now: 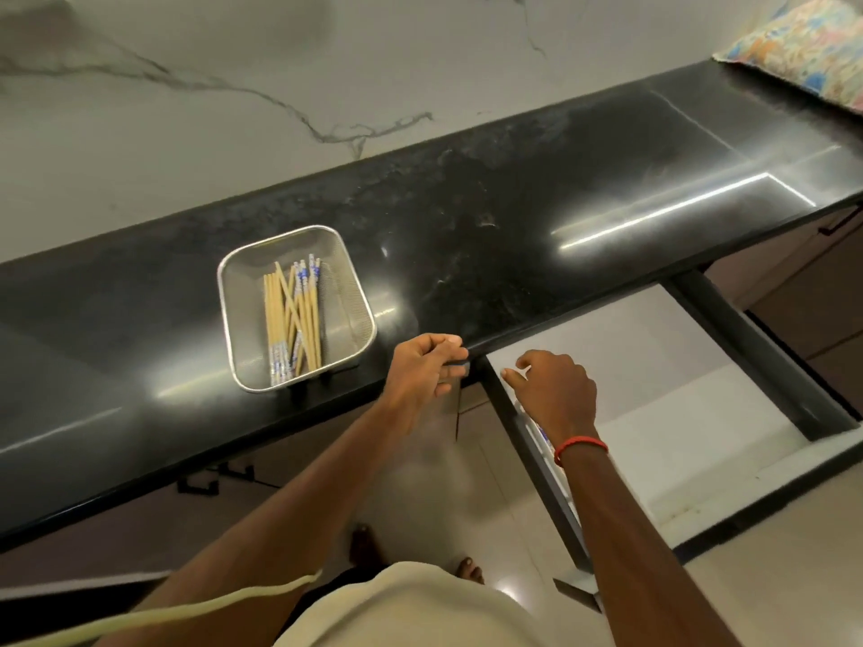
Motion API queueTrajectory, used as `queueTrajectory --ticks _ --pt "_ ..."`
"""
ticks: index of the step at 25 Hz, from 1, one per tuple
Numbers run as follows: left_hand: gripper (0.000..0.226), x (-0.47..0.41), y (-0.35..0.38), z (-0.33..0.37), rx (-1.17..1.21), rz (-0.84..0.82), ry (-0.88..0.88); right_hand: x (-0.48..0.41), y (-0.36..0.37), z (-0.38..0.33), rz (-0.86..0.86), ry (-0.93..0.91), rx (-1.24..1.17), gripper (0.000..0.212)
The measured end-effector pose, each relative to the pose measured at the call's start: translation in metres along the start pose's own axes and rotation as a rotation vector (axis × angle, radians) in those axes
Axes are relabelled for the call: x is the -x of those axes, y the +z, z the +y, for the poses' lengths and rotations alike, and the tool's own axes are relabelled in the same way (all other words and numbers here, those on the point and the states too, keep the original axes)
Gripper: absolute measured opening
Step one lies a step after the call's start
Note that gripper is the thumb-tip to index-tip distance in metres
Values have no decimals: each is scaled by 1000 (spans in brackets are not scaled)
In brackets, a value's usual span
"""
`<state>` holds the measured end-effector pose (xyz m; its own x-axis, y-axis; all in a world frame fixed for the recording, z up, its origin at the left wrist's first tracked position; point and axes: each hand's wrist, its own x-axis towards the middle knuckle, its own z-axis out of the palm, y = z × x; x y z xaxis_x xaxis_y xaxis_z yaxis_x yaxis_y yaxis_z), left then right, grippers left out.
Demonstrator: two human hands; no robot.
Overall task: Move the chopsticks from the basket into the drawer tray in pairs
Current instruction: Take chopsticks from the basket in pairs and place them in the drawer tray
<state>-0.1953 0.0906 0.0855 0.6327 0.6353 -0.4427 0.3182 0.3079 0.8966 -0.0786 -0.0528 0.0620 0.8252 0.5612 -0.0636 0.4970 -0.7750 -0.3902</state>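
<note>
Frankly, I could not tell what either hand held. The left hand (pixel 427 366) hung at the counter's front edge, fingers curled and thumb against forefinger; whether anything sat in that pinch was unclear. Just right of it, the right hand (pixel 555 389) hovered palm down over the open drawer (pixel 654 366), fingers bent, underside hidden. Beneath that wrist I saw a patterned chopstick end (pixel 541 434) by the drawer's left wall. Left of the left hand, the mesh basket (pixel 355 291) on the counter (pixel 513 203) held a heap of chopsticks (pixel 294 315).
</note>
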Motion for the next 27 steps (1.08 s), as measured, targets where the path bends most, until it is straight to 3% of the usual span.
queueTrajectory --ticks 6,15,23,27 --pt "17 -8 -45 45 -25 83 178 -20 -22 -77 52 -180 -54 32" --pt "16 -27 -139 57 172 259 188 -38 -1 -195 -31 -387 -81 36" --pt "15 -46 -208 45 388 350 94 -64 77 -264 -287 -296 -76 36" --pt "15 -54 -232 44 419 303 68 -70 108 -271 -352 -247 -106 19"
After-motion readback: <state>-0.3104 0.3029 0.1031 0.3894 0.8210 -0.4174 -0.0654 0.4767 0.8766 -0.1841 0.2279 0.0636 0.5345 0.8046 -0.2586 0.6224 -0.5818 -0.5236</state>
